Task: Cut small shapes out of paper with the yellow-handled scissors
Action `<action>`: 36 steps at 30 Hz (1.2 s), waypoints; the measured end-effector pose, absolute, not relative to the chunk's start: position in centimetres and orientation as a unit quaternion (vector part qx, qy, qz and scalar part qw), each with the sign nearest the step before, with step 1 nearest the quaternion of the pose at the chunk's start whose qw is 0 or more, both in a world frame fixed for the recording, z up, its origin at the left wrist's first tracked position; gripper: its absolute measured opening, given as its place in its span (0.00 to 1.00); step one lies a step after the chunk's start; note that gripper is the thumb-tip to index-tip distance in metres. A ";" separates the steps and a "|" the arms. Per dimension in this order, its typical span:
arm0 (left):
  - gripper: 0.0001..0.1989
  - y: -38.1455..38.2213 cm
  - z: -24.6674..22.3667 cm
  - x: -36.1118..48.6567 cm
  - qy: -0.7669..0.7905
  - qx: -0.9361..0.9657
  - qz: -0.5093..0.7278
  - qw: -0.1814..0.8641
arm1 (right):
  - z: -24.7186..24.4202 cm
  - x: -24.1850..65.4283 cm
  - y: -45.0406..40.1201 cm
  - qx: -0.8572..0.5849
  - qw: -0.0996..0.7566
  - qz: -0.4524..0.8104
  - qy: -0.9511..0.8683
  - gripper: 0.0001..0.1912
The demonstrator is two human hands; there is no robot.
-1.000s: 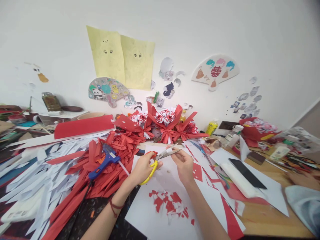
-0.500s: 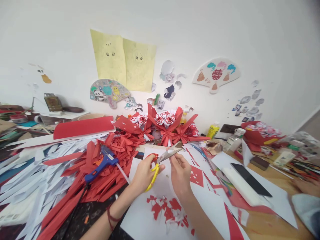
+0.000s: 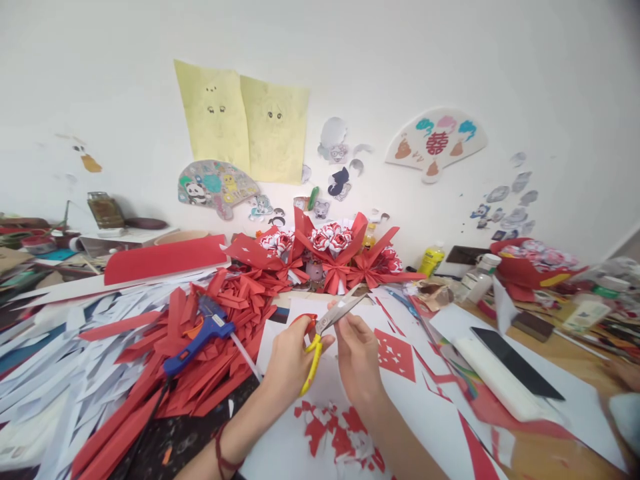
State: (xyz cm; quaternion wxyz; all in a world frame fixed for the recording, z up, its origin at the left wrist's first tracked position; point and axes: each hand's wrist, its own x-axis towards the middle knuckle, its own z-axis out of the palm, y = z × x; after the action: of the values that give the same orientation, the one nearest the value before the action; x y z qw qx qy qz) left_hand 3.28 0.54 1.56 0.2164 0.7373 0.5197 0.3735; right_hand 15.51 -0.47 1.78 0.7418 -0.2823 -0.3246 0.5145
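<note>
My left hand (image 3: 287,360) grips scissors (image 3: 314,363) with red and yellow handles. Their metal blades point up and right, slightly apart, right at the fingertips of my right hand (image 3: 359,360). Those fingers are pinched together beside the blades; whatever they hold is too small and hidden to make out. Below both hands, red and white paper scraps (image 3: 340,433) lie on a white sheet (image 3: 280,433). Just right of my right hand is a red paper square (image 3: 394,355) with small cut-out holes.
Left of me lie a blue glue gun (image 3: 197,340), folded red strips (image 3: 240,290) and heaped white strips (image 3: 75,360). Red-wrapped paper flowers (image 3: 333,239) stand at the back. On the right are a phone (image 3: 517,360), a clear bottle (image 3: 477,277) and part of another person's hand (image 3: 623,370).
The scissor blades have closed somewhat and both hands have shifted slightly. My left hand still grips the scissors and my right fingers stay pinched. The view has turned a little.
</note>
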 end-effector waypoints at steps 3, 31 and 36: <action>0.13 0.4 1.8 3.4 0.524 0.740 0.361 0.217 | 1.6 15.6 -0.4 -0.284 0.736 0.528 -0.315 0.04; 0.09 1.9 1.9 1.4 0.500 0.706 0.406 0.294 | 0.7 16.3 0.3 -0.313 0.529 0.700 -0.365 0.06; 0.08 1.7 1.8 1.8 0.490 0.703 0.402 0.324 | 1.0 16.7 0.2 -0.328 0.516 0.700 -0.369 0.09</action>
State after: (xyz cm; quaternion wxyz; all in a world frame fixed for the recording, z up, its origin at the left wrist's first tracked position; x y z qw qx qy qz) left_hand 1.81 1.70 1.84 0.3239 0.7030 0.4896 0.4015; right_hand 16.69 0.21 1.01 0.5159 -0.3283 -0.3685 0.7002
